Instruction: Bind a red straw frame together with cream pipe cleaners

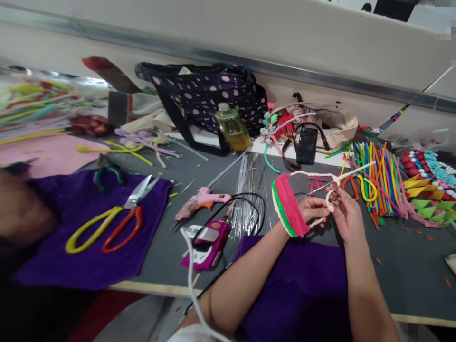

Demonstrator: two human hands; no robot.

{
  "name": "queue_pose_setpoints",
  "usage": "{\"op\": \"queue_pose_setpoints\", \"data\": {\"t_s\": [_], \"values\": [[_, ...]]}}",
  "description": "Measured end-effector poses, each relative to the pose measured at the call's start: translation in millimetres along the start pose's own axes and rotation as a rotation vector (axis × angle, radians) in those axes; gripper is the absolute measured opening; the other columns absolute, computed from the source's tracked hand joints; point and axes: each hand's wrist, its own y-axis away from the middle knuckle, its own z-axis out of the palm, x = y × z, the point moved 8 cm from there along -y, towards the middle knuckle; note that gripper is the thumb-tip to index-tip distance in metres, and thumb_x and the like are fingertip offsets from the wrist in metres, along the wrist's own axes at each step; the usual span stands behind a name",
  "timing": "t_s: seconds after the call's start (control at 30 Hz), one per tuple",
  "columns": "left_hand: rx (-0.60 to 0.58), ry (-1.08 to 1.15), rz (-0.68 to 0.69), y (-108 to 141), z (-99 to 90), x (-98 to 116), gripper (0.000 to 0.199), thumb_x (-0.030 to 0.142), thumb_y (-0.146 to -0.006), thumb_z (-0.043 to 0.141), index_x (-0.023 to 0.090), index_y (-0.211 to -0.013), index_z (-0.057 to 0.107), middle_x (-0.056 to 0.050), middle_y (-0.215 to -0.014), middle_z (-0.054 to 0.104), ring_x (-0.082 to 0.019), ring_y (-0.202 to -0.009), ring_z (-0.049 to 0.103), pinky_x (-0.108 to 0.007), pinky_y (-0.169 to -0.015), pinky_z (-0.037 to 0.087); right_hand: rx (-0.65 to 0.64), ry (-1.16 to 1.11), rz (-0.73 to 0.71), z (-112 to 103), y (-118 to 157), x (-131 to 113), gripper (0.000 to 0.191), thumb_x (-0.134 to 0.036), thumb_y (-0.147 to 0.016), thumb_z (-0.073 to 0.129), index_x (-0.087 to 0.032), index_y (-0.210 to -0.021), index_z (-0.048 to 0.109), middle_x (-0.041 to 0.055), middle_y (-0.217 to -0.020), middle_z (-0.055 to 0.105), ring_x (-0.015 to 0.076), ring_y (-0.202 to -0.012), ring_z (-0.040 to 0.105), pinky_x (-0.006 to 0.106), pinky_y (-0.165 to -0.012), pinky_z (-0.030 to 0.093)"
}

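A white pipe cleaner [329, 202], bent into a small curl, lies between my two hands. My left hand [313, 210] pinches the lower part of it with closed fingers. My right hand [346, 213] is closed on its upper part, where a longer white end sticks out to the upper right. A piece of pink, green and white pipe cleaners [290, 204], striped like a watermelon slice, is joined to the white strand and lies over my left wrist. Purple cloth [295, 280] is under my forearms.
Left of my arm lie a pink glue gun [201, 202], a magenta device [210, 244] with cables, and large scissors [117, 213] on purple cloth. Coloured pipe cleaners [379, 175] are at right. A bottle [233, 128] and bags stand behind. Another person's hand [24, 209] is at left.
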Motion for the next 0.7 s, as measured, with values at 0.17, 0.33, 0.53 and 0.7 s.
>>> {"op": "queue_pose_setpoints", "data": {"t_s": [0.17,0.33,0.53,0.7], "values": [[-0.092,0.052,-0.028,3,6.3,-4,0.042,0.043,-0.055,0.083,0.012,-0.078,0.067,0.000,-0.059,0.060,-0.010,-0.046,0.056,-0.022,-0.049,0.046,0.183,0.013,0.014,-19,-6,14,0.029,-0.034,-0.060,0.079,-0.016,-0.080,0.069,0.0024,-0.078,0.069,0.0073,-0.054,0.054,0.020,-0.047,0.043],[-0.178,0.033,-0.030,8,12.6,-3,0.038,0.044,-0.061,0.080,0.011,-0.074,0.067,-0.002,-0.055,0.059,-0.011,-0.048,0.058,-0.021,-0.050,0.045,0.347,-0.018,-0.092,-43,-13,7,0.033,-0.026,-0.054,0.080,-0.015,-0.080,0.063,-0.0024,-0.065,0.064,0.0067,-0.054,0.055,0.017,-0.049,0.043],[-0.019,0.055,0.016,3,-3.0,0,0.043,0.046,-0.055,0.083,0.010,-0.071,0.065,-0.001,-0.054,0.059,-0.011,-0.047,0.056,-0.021,-0.047,0.043,0.490,0.035,-0.364,-66,-5,-30,0.047,-0.021,-0.059,0.076,-0.020,-0.100,0.051,-0.0063,-0.063,0.063,0.0077,-0.049,0.055,0.017,-0.046,0.041],[0.176,0.125,0.061,-6,-18.4,0,0.047,0.046,-0.051,0.084,0.011,-0.076,0.065,0.002,-0.054,0.057,-0.009,-0.047,0.054,-0.024,-0.052,0.049,0.549,0.096,-0.580,-70,12,-58,0.039,-0.024,-0.066,0.074,-0.019,-0.099,0.054,-0.0050,-0.065,0.061,0.0100,-0.053,0.057,0.020,-0.046,0.044]]}}
